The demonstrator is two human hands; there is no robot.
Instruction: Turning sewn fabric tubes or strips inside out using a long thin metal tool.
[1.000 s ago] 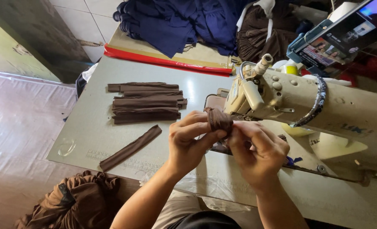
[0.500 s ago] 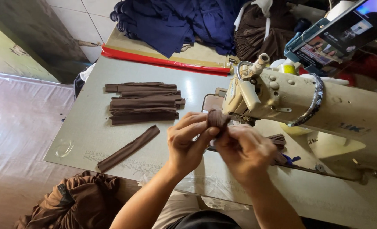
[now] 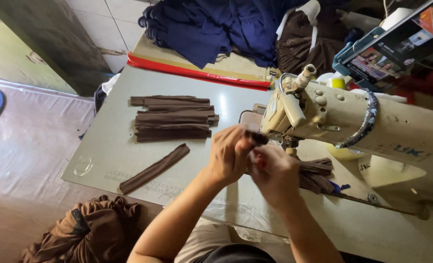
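Observation:
My left hand (image 3: 230, 155) and my right hand (image 3: 274, 171) meet just in front of the sewing machine (image 3: 352, 117), close to its needle end. Both pinch a small brown fabric piece (image 3: 258, 138) between the fingertips. More brown fabric (image 3: 315, 174) lies bunched on the table under and right of my right hand. A stack of folded brown strips (image 3: 172, 118) rests to the left on the table (image 3: 104, 146). One single brown strip (image 3: 154, 168) lies diagonally nearer to me.
Dark blue cloth (image 3: 216, 24) and a brown garment (image 3: 309, 46) are piled beyond the table. A red-edged board (image 3: 192, 73) runs along the far edge. Brown fabric (image 3: 87, 234) is heaped on the floor at my left. A phone (image 3: 387, 48) stands behind the machine.
Both hands have moved the small brown piece up and closer to the machine's needle end. The fingers now close more tightly around it.

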